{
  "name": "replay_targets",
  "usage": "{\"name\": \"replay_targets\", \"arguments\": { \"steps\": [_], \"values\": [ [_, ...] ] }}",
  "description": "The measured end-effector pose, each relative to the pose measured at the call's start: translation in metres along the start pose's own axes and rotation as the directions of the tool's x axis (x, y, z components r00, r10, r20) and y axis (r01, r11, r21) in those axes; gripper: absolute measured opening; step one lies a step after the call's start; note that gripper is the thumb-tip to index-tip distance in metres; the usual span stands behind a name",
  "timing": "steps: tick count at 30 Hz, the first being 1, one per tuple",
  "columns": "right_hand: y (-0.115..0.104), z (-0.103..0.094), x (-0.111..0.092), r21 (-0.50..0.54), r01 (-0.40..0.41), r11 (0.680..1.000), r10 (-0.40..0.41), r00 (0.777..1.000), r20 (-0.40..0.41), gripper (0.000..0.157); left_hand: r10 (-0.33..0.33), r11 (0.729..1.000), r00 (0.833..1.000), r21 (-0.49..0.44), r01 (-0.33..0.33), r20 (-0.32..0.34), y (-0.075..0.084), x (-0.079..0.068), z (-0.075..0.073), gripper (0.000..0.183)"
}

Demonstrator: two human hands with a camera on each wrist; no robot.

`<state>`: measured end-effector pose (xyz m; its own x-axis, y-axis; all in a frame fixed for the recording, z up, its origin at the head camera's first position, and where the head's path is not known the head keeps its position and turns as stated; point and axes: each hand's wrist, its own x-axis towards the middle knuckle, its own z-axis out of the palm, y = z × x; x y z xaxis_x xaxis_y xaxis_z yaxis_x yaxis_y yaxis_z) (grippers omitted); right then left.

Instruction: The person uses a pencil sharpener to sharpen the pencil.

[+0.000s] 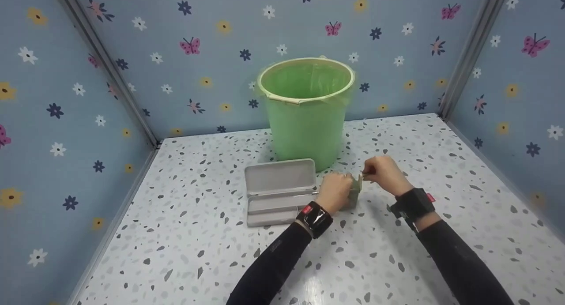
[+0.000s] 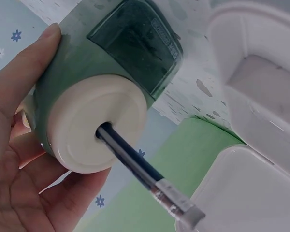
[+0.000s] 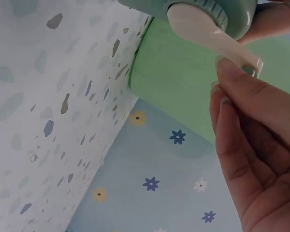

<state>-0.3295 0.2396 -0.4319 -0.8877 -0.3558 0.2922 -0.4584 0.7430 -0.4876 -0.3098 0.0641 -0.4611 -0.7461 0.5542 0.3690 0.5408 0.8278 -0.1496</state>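
A green hand-crank pencil sharpener (image 2: 94,55) with a cream round front and a dark see-through shavings window is gripped by my left hand (image 1: 335,191), fingers and thumb around its body. From the hole in that front sticks a dark pencil (image 2: 135,159), its metal ferrule and eraser end outward. On the sharpener's other side, my right hand (image 1: 385,175) pinches the outer end of the cream crank handle (image 3: 198,29) between thumb and fingers. Left of the sharpener, a grey pencil case (image 1: 280,177) lies with its lid raised; my left hand overlaps its right end in the head view.
A tall green bin (image 1: 306,130) with a clear liner over its rim stands behind the pencil case and sharpener. The speckled white tabletop (image 1: 190,247) is bounded by flowered blue panels (image 1: 247,27) at the back and both sides.
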Motion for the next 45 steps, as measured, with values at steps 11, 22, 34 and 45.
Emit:
{"name": "replay_targets", "arguments": {
  "steps": [11, 22, 34, 45],
  "values": [
    [0.003, 0.026, 0.012, -0.073, -0.023, 0.997, 0.012, 0.990, -0.142, 0.010, 0.018, 1.000, 0.999, -0.017, -0.018, -0.029, -0.008, -0.001, 0.000, 0.020],
    [0.023, 0.052, 0.018, -0.102, -0.058, 0.993, 0.060, 0.998, 0.017, 0.017, 0.002, 1.000, 0.996, 0.003, -0.002, 0.092, -0.004, -0.005, 0.005, 0.062],
    [0.021, 0.040, 0.000, -0.073, -0.138, 0.988, 0.154, 0.944, 0.293, 0.018, -0.036, 0.998, 0.994, -0.054, 0.042, 0.105, 0.002, -0.001, 0.000, 0.057],
    [0.013, 0.024, -0.022, 0.035, -0.088, 0.996, 0.074, 0.957, 0.281, 0.016, -0.068, 0.995, 0.995, -0.064, 0.072, 0.068, 0.005, 0.001, -0.003, 0.035]
  ]
}}
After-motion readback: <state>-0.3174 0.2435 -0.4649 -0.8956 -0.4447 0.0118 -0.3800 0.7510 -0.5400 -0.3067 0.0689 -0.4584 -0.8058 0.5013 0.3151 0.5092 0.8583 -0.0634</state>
